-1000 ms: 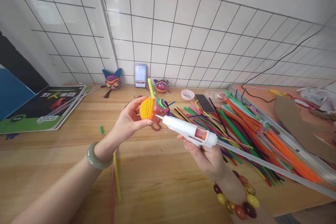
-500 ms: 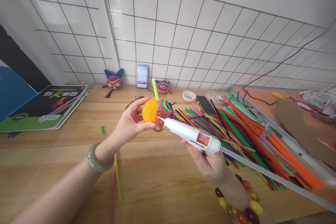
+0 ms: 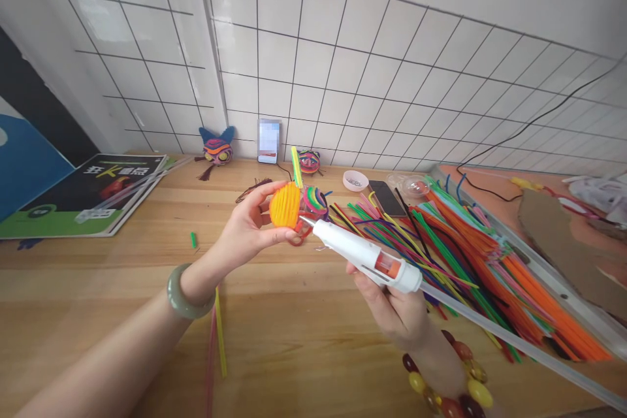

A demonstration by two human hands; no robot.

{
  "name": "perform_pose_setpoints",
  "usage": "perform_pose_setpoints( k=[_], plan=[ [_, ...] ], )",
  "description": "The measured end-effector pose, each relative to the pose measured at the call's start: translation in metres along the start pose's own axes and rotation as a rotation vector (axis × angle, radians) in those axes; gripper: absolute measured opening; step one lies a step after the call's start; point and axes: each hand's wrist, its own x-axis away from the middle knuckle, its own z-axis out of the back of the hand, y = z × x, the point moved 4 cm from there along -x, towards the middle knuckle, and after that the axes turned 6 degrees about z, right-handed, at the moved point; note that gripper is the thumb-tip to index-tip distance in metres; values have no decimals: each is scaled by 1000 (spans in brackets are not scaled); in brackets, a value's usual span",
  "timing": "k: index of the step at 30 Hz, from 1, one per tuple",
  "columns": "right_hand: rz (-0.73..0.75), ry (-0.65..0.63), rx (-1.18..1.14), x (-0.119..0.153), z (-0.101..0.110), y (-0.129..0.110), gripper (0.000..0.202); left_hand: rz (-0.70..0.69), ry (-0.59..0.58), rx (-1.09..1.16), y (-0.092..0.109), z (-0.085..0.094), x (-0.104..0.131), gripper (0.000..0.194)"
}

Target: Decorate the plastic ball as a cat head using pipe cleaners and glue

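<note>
Between the fingers and thumb of my left hand is a rounded piece wrapped in yellow-orange pipe cleaner. A short yellow-green pipe cleaner strip stands up at its upper right edge. My right hand is closed around a white hot glue gun with a long clear glue stick running out of its back. The nozzle points left, at the piece's lower right edge; whether they touch I cannot tell. Behind the nozzle lie a rainbow-striped piece and something red, partly hidden.
Many loose pipe cleaners cover the right side of the wooden table. A pink bowl and a dark phone lie behind them. A lit phone leans on the wall near an eared figure. Magazines lie left.
The whole view has shifted slightly, so both hands appear a little farther right. My left hand still holds the yellow-orange piece, and the glue gun's nozzle stays at its right edge.
</note>
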Motion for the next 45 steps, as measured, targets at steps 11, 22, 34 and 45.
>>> perform_pose_setpoints(
  k=[11,22,34,45],
  plan=[
    [0,13,47,1,1,3,19,15,-10,17,-1,0,0,72],
    [-26,36,75,9,1,8,25,21,1,15,1,-1,0,73],
    [16,31,89,4,2,4,31,4,-9,7,0,-1,0,72],
    [34,23,83,2,3,2,26,2,-6,2,0,0,0,72]
  ],
)
